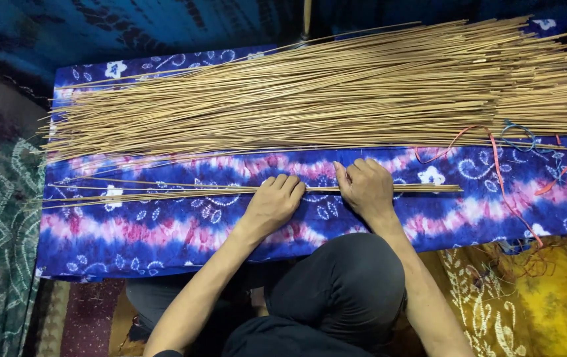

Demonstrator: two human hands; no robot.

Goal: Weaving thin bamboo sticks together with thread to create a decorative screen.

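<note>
Our left hand lies palm down with its fingers curled over a small bundle of thin sticks, pressing them against the cloth. Our right hand sits just beside it, fingers bent and closed around the same bundle, the thumb on the near side, so both hands grip the sticks close together near the middle of their length. The bundle runs left to right across the near half of the tie-dye cloth, its right end reaching past our right hand and its left end fanning out slightly toward the cloth's left edge.

Beyond our hands, well apart from the small bundle, a large pile of long sticks lies across the far half of the blue, purple and pink cloth, also running left to right and spreading wider at the right. At the right, near that pile's lower edge, orange string and a loop of blue string lie tangled on the cloth. A yellow patterned fabric lies at the near right, and our dark-clad knee rises between our forearms.
</note>
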